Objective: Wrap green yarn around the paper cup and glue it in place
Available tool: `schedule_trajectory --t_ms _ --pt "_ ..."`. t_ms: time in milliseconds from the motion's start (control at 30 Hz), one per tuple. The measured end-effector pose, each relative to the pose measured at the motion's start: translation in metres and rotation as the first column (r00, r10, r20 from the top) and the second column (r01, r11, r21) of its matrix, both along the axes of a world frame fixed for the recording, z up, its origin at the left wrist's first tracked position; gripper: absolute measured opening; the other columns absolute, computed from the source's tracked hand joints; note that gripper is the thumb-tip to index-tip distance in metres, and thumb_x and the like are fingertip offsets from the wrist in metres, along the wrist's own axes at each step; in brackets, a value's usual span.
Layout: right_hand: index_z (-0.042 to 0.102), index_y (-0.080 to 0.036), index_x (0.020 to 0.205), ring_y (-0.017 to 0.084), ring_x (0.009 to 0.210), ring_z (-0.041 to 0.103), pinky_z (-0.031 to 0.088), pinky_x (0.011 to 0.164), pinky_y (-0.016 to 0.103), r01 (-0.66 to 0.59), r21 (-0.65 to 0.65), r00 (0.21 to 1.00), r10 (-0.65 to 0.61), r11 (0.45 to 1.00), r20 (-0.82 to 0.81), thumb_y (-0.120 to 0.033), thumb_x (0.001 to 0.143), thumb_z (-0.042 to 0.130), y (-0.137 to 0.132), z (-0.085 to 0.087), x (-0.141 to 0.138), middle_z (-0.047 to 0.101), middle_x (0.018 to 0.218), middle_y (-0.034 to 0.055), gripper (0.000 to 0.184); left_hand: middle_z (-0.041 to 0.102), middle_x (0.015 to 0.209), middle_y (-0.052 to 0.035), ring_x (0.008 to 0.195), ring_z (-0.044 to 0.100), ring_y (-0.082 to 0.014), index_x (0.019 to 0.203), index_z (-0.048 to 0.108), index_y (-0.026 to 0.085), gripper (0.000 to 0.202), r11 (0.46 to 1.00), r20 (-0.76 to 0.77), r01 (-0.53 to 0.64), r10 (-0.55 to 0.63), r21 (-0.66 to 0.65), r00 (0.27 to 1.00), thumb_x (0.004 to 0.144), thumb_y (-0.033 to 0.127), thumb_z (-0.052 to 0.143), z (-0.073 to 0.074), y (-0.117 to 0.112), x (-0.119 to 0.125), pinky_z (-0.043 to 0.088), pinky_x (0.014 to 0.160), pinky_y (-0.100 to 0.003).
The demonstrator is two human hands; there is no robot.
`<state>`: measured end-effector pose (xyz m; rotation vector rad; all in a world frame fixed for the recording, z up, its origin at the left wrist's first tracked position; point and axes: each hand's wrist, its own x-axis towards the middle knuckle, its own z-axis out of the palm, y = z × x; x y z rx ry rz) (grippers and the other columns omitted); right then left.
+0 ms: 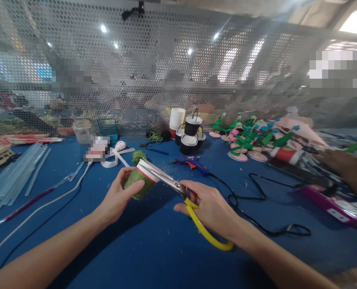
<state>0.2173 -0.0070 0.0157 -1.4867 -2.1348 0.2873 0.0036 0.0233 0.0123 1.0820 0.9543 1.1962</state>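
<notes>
My left hand (122,192) is wrapped round a paper cup (140,182) tilted on its side above the table. Green yarn covers most of the cup, and a white and red band shows at its rim. In my right hand (210,202) is a pair of scissors (198,218) with yellow handles and silver blades. The blades lie at the cup's rim; whether they are cutting into it I cannot tell. Just behind the cup sits a ball of green yarn (139,156).
A blue glue gun (192,161) with a black cord lies ahead. Black buckets (188,144) and stacked white cups (177,120) stand behind it. Clear glue sticks (12,172) lie left. Green paper plants (244,140) and a co-worker's hand (341,160) are at the right.
</notes>
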Motion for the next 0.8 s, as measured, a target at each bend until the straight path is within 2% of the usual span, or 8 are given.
schedule_trajectory --t_ms 400,567,667,800 --pt "0.054 -0.021 0.079 0.011 0.049 0.043 0.036 0.047 0.022 -0.028 -0.023 1.000 0.028 0.999 -0.014 -0.042 0.071 0.061 -0.0029 0.0039 -0.0003 0.043 0.054 -0.0052 0.024 0.054 0.092 -0.0002 0.080 0.054 -0.0130 0.095 0.048 0.020 0.043 0.996 -0.097 -0.033 0.041 0.086 0.994 0.061 0.033 0.072 -0.0064 0.0045 -0.0043 0.044 0.066 -0.021" --pt "0.051 -0.020 0.089 0.015 0.064 0.052 0.042 0.059 0.026 -0.022 -0.019 1.000 0.022 1.000 -0.005 -0.036 0.061 0.071 0.0002 -0.0020 0.0002 0.057 0.074 -0.0002 0.038 0.053 0.091 0.0002 0.080 0.053 -0.0134 0.096 0.045 0.021 0.042 0.984 -0.198 -0.014 0.050 0.176 0.979 0.064 0.035 0.070 -0.0082 0.0044 -0.0057 0.045 0.065 -0.022" --pt "0.049 -0.018 0.092 0.017 0.073 0.054 0.044 0.067 0.029 -0.025 -0.041 0.999 0.024 0.999 -0.029 -0.031 0.056 0.075 0.0007 -0.0043 -0.0015 0.058 0.083 0.0034 0.047 0.052 0.088 -0.0004 0.075 0.053 -0.0133 0.095 0.044 0.020 0.043 0.980 -0.263 0.004 0.050 0.201 0.963 0.064 0.035 0.069 -0.0091 0.0020 -0.0041 0.045 0.062 -0.023" --pt "0.047 -0.019 0.092 0.017 0.071 0.054 0.044 0.064 0.028 -0.036 -0.046 0.999 0.035 0.998 -0.042 -0.034 0.057 0.074 -0.0014 -0.0040 -0.0042 0.058 0.081 0.0024 0.046 0.052 0.090 -0.0023 0.078 0.052 -0.0150 0.096 0.043 0.019 0.043 0.975 -0.305 0.022 0.048 0.223 0.951 0.065 0.033 0.068 -0.0093 -0.0022 -0.0010 0.045 0.065 -0.025"
